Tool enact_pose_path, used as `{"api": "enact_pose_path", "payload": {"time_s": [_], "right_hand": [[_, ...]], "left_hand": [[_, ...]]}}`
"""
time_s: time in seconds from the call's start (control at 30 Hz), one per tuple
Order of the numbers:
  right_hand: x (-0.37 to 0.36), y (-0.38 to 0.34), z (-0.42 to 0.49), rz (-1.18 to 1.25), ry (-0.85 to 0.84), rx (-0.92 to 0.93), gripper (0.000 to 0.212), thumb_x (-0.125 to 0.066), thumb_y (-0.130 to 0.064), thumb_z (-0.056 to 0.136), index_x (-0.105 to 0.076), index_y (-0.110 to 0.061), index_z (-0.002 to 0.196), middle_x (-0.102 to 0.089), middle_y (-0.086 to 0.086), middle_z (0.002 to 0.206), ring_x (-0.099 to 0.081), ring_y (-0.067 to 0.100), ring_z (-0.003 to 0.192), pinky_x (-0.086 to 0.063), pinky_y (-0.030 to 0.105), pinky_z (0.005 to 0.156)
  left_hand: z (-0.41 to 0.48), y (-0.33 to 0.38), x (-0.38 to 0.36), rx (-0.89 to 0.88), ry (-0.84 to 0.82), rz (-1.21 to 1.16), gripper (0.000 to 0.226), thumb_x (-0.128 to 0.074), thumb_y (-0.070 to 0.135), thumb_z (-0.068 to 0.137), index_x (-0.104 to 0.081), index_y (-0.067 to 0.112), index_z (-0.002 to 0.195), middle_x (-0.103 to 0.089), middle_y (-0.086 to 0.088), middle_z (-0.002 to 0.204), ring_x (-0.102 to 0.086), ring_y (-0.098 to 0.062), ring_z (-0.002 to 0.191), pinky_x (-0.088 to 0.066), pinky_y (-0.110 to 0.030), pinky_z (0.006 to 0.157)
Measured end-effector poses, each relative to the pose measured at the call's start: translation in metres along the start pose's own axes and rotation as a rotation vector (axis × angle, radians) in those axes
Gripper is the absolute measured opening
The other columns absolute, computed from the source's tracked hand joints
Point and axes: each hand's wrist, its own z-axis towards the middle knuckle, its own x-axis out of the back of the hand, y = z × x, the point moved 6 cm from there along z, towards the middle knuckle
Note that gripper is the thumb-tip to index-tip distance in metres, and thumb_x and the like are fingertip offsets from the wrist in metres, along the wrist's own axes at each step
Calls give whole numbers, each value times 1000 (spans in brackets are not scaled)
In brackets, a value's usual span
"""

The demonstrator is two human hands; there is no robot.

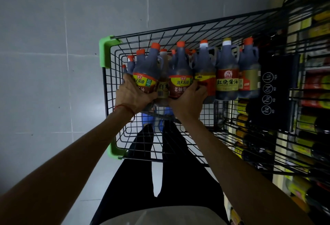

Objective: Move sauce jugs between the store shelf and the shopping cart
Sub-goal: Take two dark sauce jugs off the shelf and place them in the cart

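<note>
Several dark sauce jugs with orange caps stand in the black wire shopping cart [178, 31]. My left hand [132, 94] grips the base of the left front jug [146, 69], which has a yellow and red label. My right hand [189, 99] grips the base of the middle jug [180, 74] with a similar label. Between them stands a paler jug [163, 81]. Further right stand a jug with a red and yellow label [226, 74] and another one [249, 71] beside it.
The cart has green corner guards [105, 51] and a black child-seat flap [275, 90] on the right. Store shelves [312, 99] stocked with dark bottles run along the right edge. Grey tiled floor [53, 64] lies to the left. My legs and blue shoes show beneath the cart.
</note>
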Motion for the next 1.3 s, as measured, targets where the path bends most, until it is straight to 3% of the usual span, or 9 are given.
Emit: {"api": "enact_pose_path", "payload": {"time_s": [0.13, 0.3, 0.43, 0.6, 0.8, 0.97, 1.1, 1.2, 1.3], "right_hand": [[-18, 4, -6, 167, -102, -216, 103, -94, -48, 61, -42, -8, 140, -42, 18, 134, -43, 38, 126, -37, 36, 84], [-32, 4, -13, 316, -128, -294, 101, -91, -42, 68, -36, -5, 144, -50, 15, 133, -56, 33, 119, -49, 38, 83], [-36, 3, -10, 477, -119, -365, 96, -93, -29, 70, -35, -3, 142, -57, 3, 114, -57, 11, 81, -42, 23, 63], [-37, 6, -10, 561, -108, -358, 104, -100, -33, 58, -42, -5, 140, -61, 2, 116, -65, 20, 97, -59, 40, 83], [-16, 25, -30, 580, -121, -326, 95, -98, -28, 61, -48, -8, 140, -66, 4, 122, -66, 22, 104, -59, 42, 91], [16, 39, -66, 646, -30, -239, 84, -98, -31, 64, -54, -11, 133, -66, -3, 110, -64, 15, 95, -56, 33, 85], [49, 52, -95, 735, 56, -206, 103, -93, -53, 40, -57, -15, 129, -72, -1, 110, -70, 16, 97, -61, 34, 83], [73, 70, -119, 776, 105, -167, 86, -99, -27, 55, -56, -11, 128, -71, 2, 109, -70, 14, 92, -61, 30, 75], [96, 94, -149, 813, 183, -117, 76, -97, -20, 62, -56, -8, 124, -72, 1, 100, -71, 8, 80, -57, 26, 62]], "left_hand": [[1, -1, 4, -22, -2, 28, 96, -87, 57, 66, -40, 6, 134, -53, 0, 105, -54, -20, 86, -44, -29, 74], [5, -7, 8, -51, -33, 5, 99, -87, 58, 66, -39, 8, 137, -55, 0, 108, -55, -19, 89, -46, -29, 76], [6, -10, 9, -79, -45, 6, 98, -87, 57, 67, -39, 9, 138, -54, 1, 106, -55, -19, 89, -45, -28, 75], [10, -17, 9, -108, -59, -32, 99, -88, 55, 68, -38, 8, 140, -52, 2, 109, -54, -17, 92, -46, -28, 77], [5, -29, 12, -42, -105, -124, 113, -91, 59, 56, -37, 8, 141, -58, -8, 126, -60, -24, 108, -55, -37, 88], [-18, -21, 19, -86, -84, -70, 97, -92, 44, 66, -40, 7, 138, -57, -6, 119, -58, -24, 103, -50, -34, 85], [-55, 1, 24, -165, -59, -51, 100, -91, 56, 59, -44, 9, 133, -58, 0, 108, -60, -23, 93, -50, -32, 76], [-89, 25, 25, -237, -40, -58, 108, -82, 75, 48, -47, 12, 129, -62, 0, 109, -62, -23, 91, -54, -35, 79], [-129, 45, 22, -286, 3, -108, 102, -82, 69, 48, -50, 11, 126, -62, 1, 107, -61, -23, 92, -51, -35, 80]]}}
